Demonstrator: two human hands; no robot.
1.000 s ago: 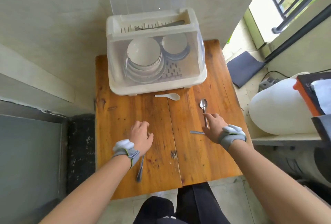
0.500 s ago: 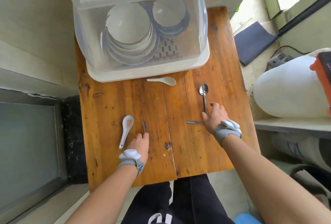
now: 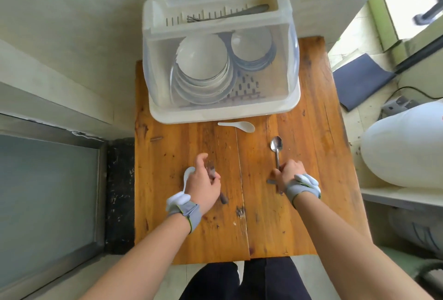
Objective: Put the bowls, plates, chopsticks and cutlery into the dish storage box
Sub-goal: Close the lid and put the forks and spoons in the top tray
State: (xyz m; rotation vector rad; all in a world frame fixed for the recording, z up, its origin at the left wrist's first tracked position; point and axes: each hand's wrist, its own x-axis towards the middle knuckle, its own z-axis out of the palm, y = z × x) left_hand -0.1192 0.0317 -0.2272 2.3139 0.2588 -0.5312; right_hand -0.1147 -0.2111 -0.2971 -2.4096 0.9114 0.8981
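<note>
The dish storage box (image 3: 165, 110) stands at the back of the wooden table (image 3: 311, 132), with stacked plates and bowls (image 3: 202, 60) seen through its clear front. A fork (image 3: 227, 14) lies in its top cutlery tray. My left hand (image 3: 203, 182) grips a dark metal utensil (image 3: 224, 200), and a white ceramic spoon (image 3: 188, 174) lies partly hidden beside it. My right hand (image 3: 288, 172) curls over the handle of a metal spoon (image 3: 276, 144); a second metal handle (image 3: 271, 181) pokes out to its left. Another white ceramic spoon (image 3: 237, 126) lies in front of the box.
The table's left side meets a wall and a steel-framed panel (image 3: 48, 192). A large white container (image 3: 405, 146) and a dark mat (image 3: 359, 81) sit off the right edge. My legs show below the table's near edge.
My left hand has moved forward and closed round the metal utensil beside the white spoon. My right hand stays on the metal spoon's handle. The view has shifted.
</note>
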